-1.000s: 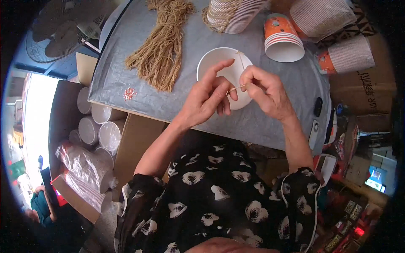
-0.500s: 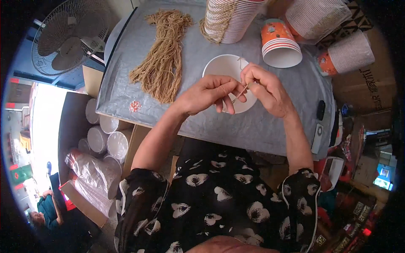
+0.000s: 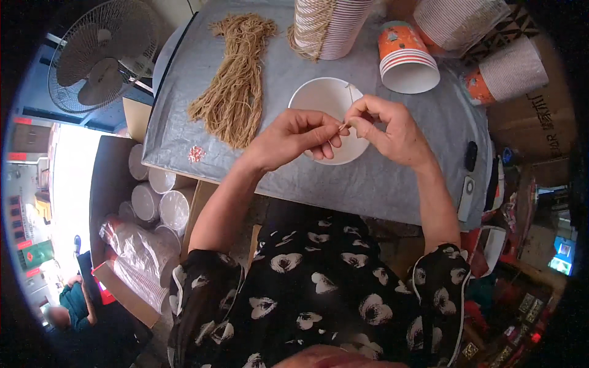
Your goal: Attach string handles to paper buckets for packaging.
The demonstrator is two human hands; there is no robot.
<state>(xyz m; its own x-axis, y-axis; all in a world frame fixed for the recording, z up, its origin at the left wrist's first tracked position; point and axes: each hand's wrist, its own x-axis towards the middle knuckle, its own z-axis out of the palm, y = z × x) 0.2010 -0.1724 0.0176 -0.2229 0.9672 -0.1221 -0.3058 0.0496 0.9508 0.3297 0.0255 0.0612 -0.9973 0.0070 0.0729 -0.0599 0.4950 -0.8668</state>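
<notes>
Since the frame 1 second ago both hands have lifted a little off the white paper cup and drawn closer, so their fingertips now meet over its open mouth, and the view has tipped to bring the fan fully into sight. Taking that cup as the landmark: far to its left stands the fan, and below-left of it, under the table edge, sit stacks of white cups with more sleeved in clear plastic. Just left of the cup a bundle of tan twine lengths lies on the grey table cover. The left hand has thumb and forefinger pressed together on a short end of twine, and the right hand pinches the same strand from the other side, both closed on it directly above the cup, which lies tipped toward the person and looks empty inside. To do this well, I judge the strand should stay taut between the 2 pinches, close to the cup's rim, so it does not slip. Above the cup rises a tall stack of cups already hung with twine. Up and right stand orange-patterned cups nested together, the front one empty, and further right more nested stacks lie on their sides.
</notes>
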